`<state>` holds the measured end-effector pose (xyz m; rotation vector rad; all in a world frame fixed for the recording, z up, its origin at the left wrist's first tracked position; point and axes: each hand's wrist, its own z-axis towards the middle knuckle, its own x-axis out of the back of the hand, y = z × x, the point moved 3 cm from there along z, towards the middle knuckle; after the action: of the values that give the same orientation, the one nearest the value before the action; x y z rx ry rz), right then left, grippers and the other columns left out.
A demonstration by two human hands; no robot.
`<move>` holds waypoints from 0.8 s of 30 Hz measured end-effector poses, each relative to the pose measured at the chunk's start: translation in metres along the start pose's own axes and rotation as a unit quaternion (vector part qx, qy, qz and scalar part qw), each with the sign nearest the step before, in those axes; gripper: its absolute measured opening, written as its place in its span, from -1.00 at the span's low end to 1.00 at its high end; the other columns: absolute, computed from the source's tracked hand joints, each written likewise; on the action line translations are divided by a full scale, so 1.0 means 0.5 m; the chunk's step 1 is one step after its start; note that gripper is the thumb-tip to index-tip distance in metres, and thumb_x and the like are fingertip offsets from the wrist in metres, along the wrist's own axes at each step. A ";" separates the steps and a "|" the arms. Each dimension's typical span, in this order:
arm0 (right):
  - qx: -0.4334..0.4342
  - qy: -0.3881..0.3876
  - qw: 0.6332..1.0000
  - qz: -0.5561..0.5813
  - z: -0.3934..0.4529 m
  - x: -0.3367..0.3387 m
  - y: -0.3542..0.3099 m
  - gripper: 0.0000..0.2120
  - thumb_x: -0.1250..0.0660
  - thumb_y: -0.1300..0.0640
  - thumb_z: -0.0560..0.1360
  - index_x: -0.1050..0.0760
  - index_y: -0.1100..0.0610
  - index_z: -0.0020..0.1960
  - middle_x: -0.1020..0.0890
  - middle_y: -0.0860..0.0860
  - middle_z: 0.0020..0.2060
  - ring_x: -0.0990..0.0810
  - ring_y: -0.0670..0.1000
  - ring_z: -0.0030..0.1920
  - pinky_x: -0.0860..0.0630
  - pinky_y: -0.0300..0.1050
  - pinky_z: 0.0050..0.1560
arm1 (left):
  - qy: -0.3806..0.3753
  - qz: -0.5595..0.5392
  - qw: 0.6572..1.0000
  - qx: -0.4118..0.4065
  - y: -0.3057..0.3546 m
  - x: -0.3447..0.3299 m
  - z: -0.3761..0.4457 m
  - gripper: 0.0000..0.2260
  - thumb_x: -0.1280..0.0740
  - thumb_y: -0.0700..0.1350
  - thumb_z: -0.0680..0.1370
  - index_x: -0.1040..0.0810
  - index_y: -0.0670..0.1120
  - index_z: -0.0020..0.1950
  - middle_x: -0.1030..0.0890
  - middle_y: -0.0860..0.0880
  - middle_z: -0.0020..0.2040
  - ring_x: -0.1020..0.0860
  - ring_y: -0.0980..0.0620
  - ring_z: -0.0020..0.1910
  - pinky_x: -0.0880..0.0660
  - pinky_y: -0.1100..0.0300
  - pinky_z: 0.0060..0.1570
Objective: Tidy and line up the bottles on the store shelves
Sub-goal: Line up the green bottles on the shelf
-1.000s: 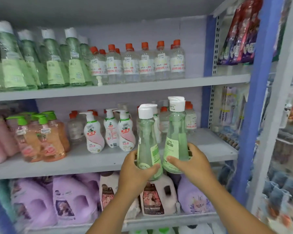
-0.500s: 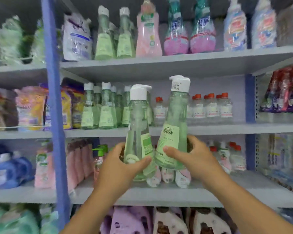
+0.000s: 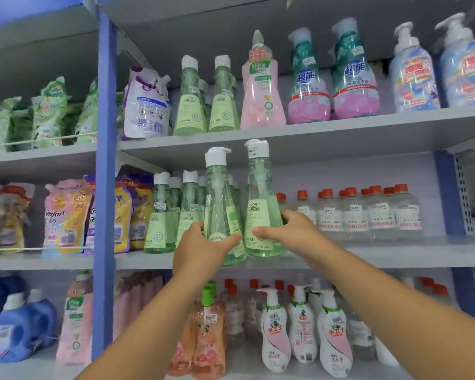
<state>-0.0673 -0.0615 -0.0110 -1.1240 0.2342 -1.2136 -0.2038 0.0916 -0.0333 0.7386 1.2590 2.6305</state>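
Note:
I hold two tall green pump bottles with white caps at the middle shelf [image 3: 395, 256]. My left hand [image 3: 200, 248] grips the lower part of the left green bottle [image 3: 221, 207]. My right hand [image 3: 294, 229] grips the right green bottle [image 3: 261, 207], which bears a price sticker on its cap. Both bottles are upright, close together, with their bases at the shelf's front edge. A row of matching green bottles [image 3: 173, 215] stands just left of them on the same shelf.
Small clear bottles with red caps [image 3: 368, 212] fill the shelf to the right. Two more green bottles [image 3: 203, 100], pink and teal bottles stand on the shelf above [image 3: 340, 130]. A blue upright post [image 3: 104, 187] separates refill pouches [image 3: 66, 215] on the left. White pump bottles [image 3: 302, 325] stand below.
Both hands have carried the two green bottles up from the lower shelf to the middle shelf, beside the matching green row. The view has tilted upward.

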 end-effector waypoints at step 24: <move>-0.106 0.076 0.986 -0.106 0.218 -0.068 0.115 0.13 -0.57 -0.46 0.07 -0.29 -0.04 0.50 -0.58 -0.08 0.34 -0.59 0.03 0.26 -0.51 0.15 0.33 | -0.173 0.013 0.984 -0.048 -0.109 -0.099 0.269 -0.60 -0.42 0.04 0.51 -0.42 0.04 0.31 -0.60 0.10 0.08 -0.57 0.09 0.00 -0.47 0.13 -0.07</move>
<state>0.0286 0.0227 -0.0170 -1.2653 0.3735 -1.4921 -0.1006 0.2043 -0.0219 1.1401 1.0256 2.4201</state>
